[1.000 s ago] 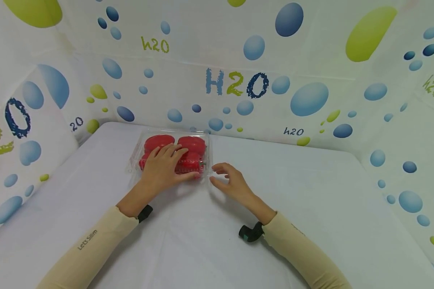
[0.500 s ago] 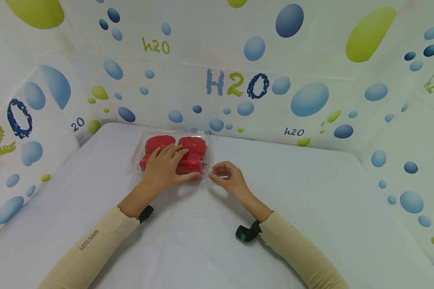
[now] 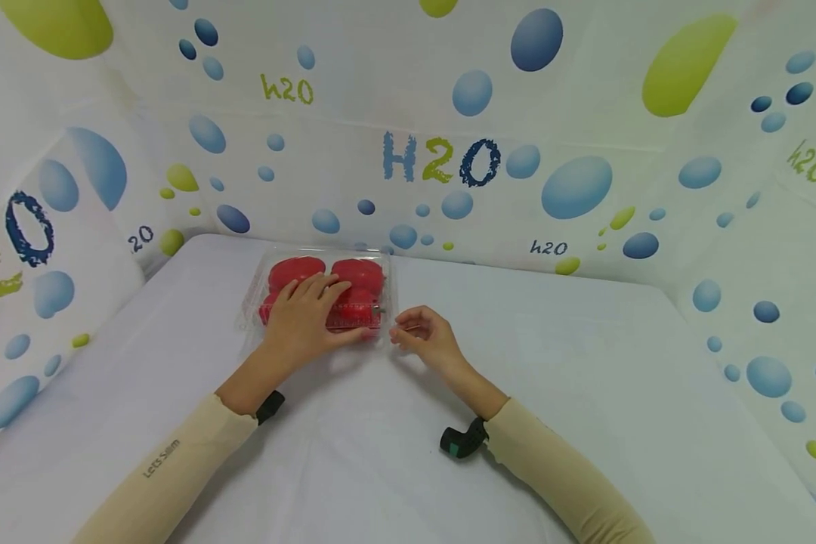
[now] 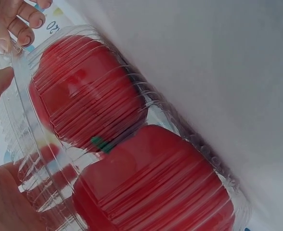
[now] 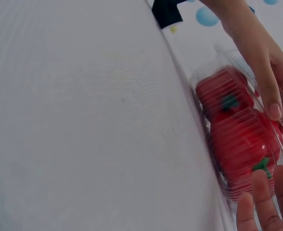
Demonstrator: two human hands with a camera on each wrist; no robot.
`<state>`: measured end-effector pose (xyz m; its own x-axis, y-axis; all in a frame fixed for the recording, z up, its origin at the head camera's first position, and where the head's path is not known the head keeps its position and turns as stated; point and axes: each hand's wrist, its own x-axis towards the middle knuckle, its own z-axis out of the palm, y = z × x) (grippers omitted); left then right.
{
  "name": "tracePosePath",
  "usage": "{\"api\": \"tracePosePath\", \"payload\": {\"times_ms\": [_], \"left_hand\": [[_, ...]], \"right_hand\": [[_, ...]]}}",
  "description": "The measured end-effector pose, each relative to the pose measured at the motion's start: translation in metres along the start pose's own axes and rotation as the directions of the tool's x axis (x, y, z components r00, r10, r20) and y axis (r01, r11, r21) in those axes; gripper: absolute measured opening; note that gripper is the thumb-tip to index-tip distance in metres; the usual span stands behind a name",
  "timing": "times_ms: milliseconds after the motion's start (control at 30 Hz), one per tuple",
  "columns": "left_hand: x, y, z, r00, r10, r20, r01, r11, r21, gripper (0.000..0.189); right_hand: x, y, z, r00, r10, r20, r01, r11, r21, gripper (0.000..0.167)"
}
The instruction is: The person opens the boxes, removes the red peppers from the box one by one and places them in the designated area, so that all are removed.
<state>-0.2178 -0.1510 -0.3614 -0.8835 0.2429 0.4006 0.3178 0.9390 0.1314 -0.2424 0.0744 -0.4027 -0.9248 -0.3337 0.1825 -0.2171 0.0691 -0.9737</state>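
Note:
A clear plastic clamshell box (image 3: 391, 283) with several red bell peppers (image 3: 358, 273) inside stands at the back left of the table. My left hand (image 3: 301, 319) rests across the box from the front, fingers spread on the lid, thumb along the front edge. In the left wrist view its fingers show through the plastic, beside a pepper (image 4: 88, 86) with a green stem. At the box's front right corner, my right hand (image 3: 433, 338) pinches the rim between thumb and fingertips. The right wrist view shows that hand's other fingers (image 5: 265, 197) spread beside the corner.
A white cloth covers the table (image 3: 353, 446). Behind it hangs a white backdrop (image 3: 353, 166) with blue and green drops, folding round both sides. A dark camera mount (image 3: 464, 438) sits under my right wrist, another (image 3: 270, 408) under my left.
My right hand has moved slightly left to the box's corner, and its thumb and fingers have drawn together there. The left hand and the box stay in place.

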Motion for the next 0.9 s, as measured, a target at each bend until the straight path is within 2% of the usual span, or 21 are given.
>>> {"api": "tracePosePath", "payload": {"times_ms": [233, 500, 900], "left_hand": [[-0.003, -0.002, -0.002, 1.0, -0.018, -0.023, 0.017, 0.999, -0.038, 0.082], [-0.007, -0.008, -0.002, 0.999, -0.009, -0.046, 0.007, 0.999, -0.054, 0.079], [-0.011, -0.017, -0.007, 1.0, -0.009, -0.014, 0.008, 0.998, -0.058, 0.074]], "right_hand": [[0.0, -0.001, 0.001, 0.999, 0.037, 0.009, -0.037, 0.999, 0.022, 0.024], [0.0, 0.0, 0.001, 0.996, 0.085, 0.009, -0.085, 0.995, 0.061, 0.024], [-0.001, 0.0, 0.002, 0.998, 0.054, -0.01, -0.053, 0.993, 0.104, 0.026]]}}
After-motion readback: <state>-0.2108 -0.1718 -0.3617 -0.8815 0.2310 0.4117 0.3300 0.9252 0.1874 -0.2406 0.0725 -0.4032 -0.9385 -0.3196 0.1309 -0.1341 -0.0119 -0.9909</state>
